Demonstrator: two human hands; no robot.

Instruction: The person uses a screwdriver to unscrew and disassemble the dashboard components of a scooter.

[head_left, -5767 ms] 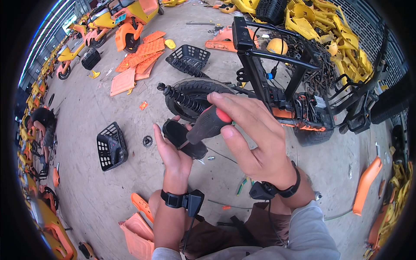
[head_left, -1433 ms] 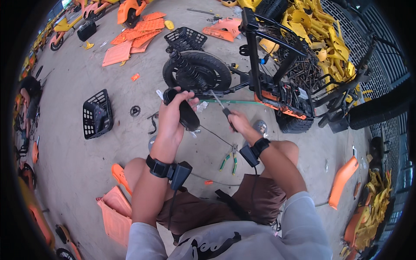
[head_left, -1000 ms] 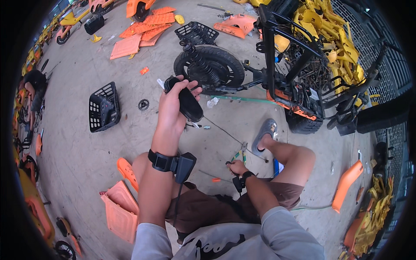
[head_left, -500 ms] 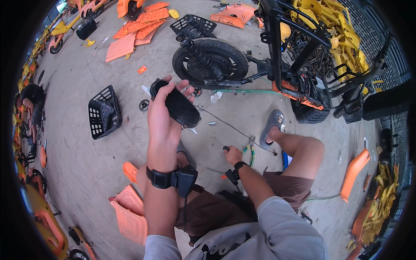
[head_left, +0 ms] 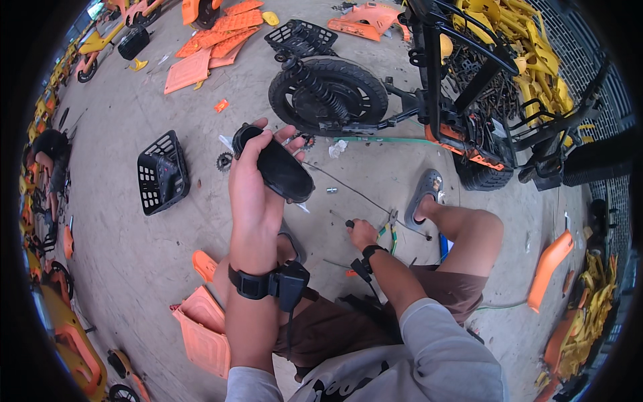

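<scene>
My left hand point(head_left: 253, 175) is raised in the middle of the view, closed around a black oval part point(head_left: 284, 166). Its smooth dark face is turned up and a thicker rim shows along its edge; its exact kind I cannot make out. Lower and to the right, my right hand point(head_left: 364, 233) grips a screwdriver point(head_left: 349, 224) by its dark handle, the thin shaft pointing up and left, apart from the oval part. Pliers point(head_left: 392, 224) with green and yellow handles lie on the floor just beyond my right hand.
A black basket point(head_left: 163, 173) lies to the left. Ahead lies a wheel point(head_left: 328, 97) joined to a black vehicle frame point(head_left: 435, 74). Orange panels point(head_left: 201, 328) lie beside my left leg. Yellow parts point(head_left: 536, 67) are piled at the far right. Another person point(head_left: 52, 151) bends at the left edge.
Everything in the picture has shifted slightly. My left hand still holds the oval part and my right hand the screwdriver, both nearly unmoved.
</scene>
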